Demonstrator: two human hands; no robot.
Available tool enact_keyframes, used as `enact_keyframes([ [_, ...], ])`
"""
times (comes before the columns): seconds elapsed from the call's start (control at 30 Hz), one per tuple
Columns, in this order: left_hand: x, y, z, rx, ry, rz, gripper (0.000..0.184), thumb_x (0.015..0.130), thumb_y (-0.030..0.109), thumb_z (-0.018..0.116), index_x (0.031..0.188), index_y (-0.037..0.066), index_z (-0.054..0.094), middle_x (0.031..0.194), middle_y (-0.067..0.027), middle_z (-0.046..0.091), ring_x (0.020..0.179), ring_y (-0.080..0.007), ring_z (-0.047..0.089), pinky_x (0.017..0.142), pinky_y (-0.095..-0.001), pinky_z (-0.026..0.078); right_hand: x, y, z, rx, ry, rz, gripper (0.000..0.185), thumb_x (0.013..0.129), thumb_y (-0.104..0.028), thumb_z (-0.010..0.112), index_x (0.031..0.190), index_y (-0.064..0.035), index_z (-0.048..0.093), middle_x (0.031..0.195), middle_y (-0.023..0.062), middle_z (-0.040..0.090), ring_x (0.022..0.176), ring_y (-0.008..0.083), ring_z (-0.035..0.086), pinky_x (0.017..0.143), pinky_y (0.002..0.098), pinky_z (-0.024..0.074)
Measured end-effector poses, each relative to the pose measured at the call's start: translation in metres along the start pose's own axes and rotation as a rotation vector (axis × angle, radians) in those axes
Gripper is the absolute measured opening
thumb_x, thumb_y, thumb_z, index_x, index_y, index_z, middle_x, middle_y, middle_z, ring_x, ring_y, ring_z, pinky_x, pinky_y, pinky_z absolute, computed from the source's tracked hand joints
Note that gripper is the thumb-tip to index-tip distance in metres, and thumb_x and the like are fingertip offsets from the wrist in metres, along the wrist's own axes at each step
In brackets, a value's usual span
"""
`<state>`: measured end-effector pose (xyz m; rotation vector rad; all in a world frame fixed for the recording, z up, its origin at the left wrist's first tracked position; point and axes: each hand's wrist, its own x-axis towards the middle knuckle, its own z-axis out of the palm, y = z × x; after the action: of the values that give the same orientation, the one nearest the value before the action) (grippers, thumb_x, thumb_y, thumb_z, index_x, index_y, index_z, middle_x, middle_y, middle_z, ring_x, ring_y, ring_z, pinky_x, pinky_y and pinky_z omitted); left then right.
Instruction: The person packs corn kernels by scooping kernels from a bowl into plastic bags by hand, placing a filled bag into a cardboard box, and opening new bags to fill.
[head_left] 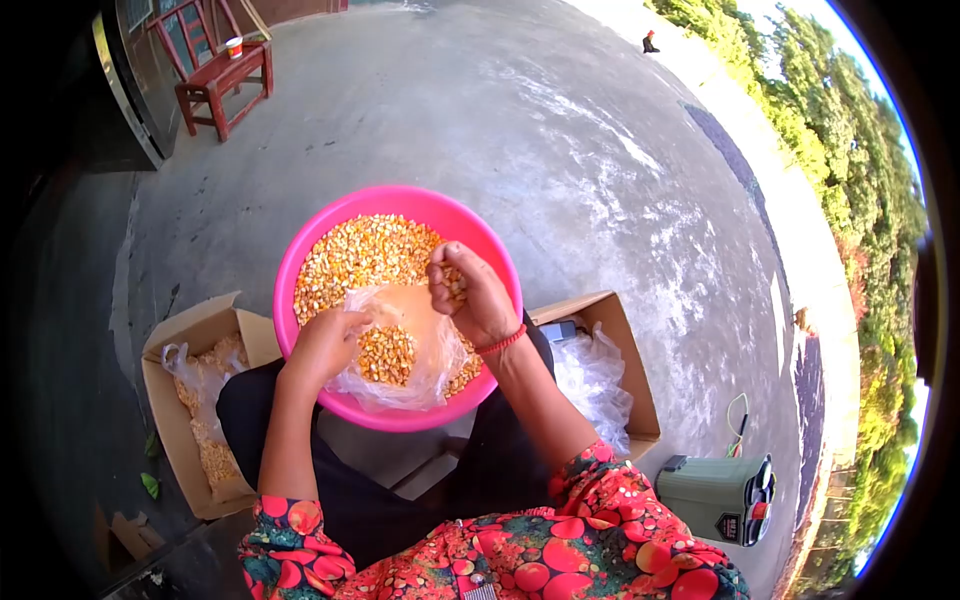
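A pink basin [287,270] rests on my lap, with loose corn kernels [360,250] heaped in its far side. Inside it lies a clear plastic bag [435,350], its mouth spread and a small pile of kernels [386,355] within. My left hand [330,340] pinches the bag's left edge. Curled around a handful of corn kernels, my right hand [475,295] is held over the basin's right side, just beyond the bag; some kernels show between the fingers. A red beaded bracelet [501,340] circles that wrist.
At left stands a cardboard box [165,385] with bagged kernels. Another box [640,385] at right holds clear plastic bags [595,380] and a phone-like object [558,330]. A green bin [705,497] sits further right. A red wooden chair [225,80] bears a paper cup [234,47].
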<state>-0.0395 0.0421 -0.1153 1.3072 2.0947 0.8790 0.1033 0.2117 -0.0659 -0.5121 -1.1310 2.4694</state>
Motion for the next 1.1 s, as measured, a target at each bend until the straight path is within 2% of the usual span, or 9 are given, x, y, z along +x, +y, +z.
enact_keyframes([
  [0.17,-0.002,-0.001,-0.002,0.02,0.036,0.034,0.029,0.074,0.001,0.055,0.1,0.004,0.066,0.088,-0.0216,0.063,0.082,-0.0345,0.062,0.074,-0.0392,0.049,-0.005,0.025,0.017,-0.48,-0.28,-0.058,0.017,0.093,-0.015,0.046,0.09,-0.0014,0.056,0.087,0.0028,0.059,0.082,0.0089,0.054,0.077,0.0247,0.0435],
  [0.3,-0.004,0.003,-0.005,0.076,-0.011,-0.024,0.03,0.074,0.0,0.054,0.101,0.005,0.066,0.088,-0.0219,0.063,0.082,-0.0346,0.062,0.074,-0.039,0.049,-0.008,0.037,0.011,-0.597,-0.387,-0.15,0.018,0.093,-0.016,0.048,0.094,-0.0031,0.06,0.091,-0.0005,0.059,0.081,0.0074,0.053,0.075,0.0245,0.0443],
  [0.43,-0.002,-0.01,0.003,0.001,0.035,0.033,0.03,0.074,0.001,0.054,0.101,0.005,0.067,0.088,-0.0219,0.063,0.082,-0.0344,0.063,0.074,-0.0391,0.049,0.0,0.02,-0.013,-0.523,0.021,-0.174,0.018,0.093,-0.017,0.046,0.091,-0.0052,0.06,0.082,-0.0041,0.057,0.072,0.0029,0.05,0.06,0.0191,0.0411],
  [0.63,-0.002,-0.005,0.001,0.026,0.044,0.071,0.022,0.08,0.006,0.056,0.099,0.004,0.067,0.089,-0.0221,0.063,0.081,-0.0341,0.063,0.072,-0.0394,0.049,0.023,0.059,-0.11,-0.809,0.292,-0.312,0.016,0.089,-0.014,0.049,0.089,-0.0016,0.059,0.081,0.0054,0.06,0.079,0.0157,0.057,0.072,0.028,0.0454],
  [0.7,-0.002,-0.005,0.001,0.027,0.041,0.06,0.021,0.081,0.008,0.057,0.099,0.004,0.067,0.089,-0.022,0.063,0.081,-0.0341,0.063,0.072,-0.0395,0.049,0.015,0.072,-0.117,-1.431,0.316,-0.277,0.016,0.085,-0.015,0.053,0.094,-0.0044,0.061,0.09,0.0129,0.062,0.087,0.0268,0.058,0.078,0.0361,0.0461],
  [0.73,-0.002,-0.005,0.001,0.026,0.035,0.052,0.02,0.082,0.009,0.057,0.099,0.004,0.067,0.089,-0.022,0.063,0.081,-0.0342,0.063,0.072,-0.0395,0.049,0.019,0.079,-0.121,-1.532,0.184,-0.314,0.023,0.083,-0.02,0.054,0.101,-0.0076,0.061,0.098,0.0174,0.06,0.096,0.035,0.055,0.084,0.0422,0.044],
  [0.87,0.001,-0.01,0.005,0.03,0.017,0.03,0.02,0.081,0.007,0.057,0.099,0.004,0.067,0.089,-0.0217,0.063,0.082,-0.0341,0.063,0.073,-0.0396,0.049,0.024,0.143,-0.166,-1.529,0.037,-0.308,0.032,0.084,-0.027,0.049,0.108,-0.0084,0.059,0.107,0.0198,0.059,0.107,0.0345,0.053,0.089,0.0404,0.043],
  [0.97,0.001,-0.012,0.005,0.02,0.031,0.054,0.021,0.08,0.007,0.058,0.098,0.005,0.067,0.09,-0.0217,0.063,0.083,-0.0341,0.063,0.073,-0.0395,0.049,0.007,0.104,-0.128,-1.582,-0.104,0.103,0.032,0.084,-0.027,0.049,0.108,-0.0083,0.06,0.106,0.0194,0.061,0.103,0.0337,0.057,0.088,0.0407,0.0444],
  [1.1,0.0,-0.008,0.002,0.015,0.023,0.04,0.021,0.08,0.007,0.058,0.098,0.005,0.067,0.09,-0.0215,0.063,0.082,-0.0348,0.062,0.073,-0.0393,0.049,0.007,0.123,-0.141,-1.577,-0.075,-0.02,0.03,0.085,-0.028,0.05,0.104,-0.0088,0.063,0.1,0.018,0.064,0.093,0.0328,0.061,0.084,0.0402,0.047],
])
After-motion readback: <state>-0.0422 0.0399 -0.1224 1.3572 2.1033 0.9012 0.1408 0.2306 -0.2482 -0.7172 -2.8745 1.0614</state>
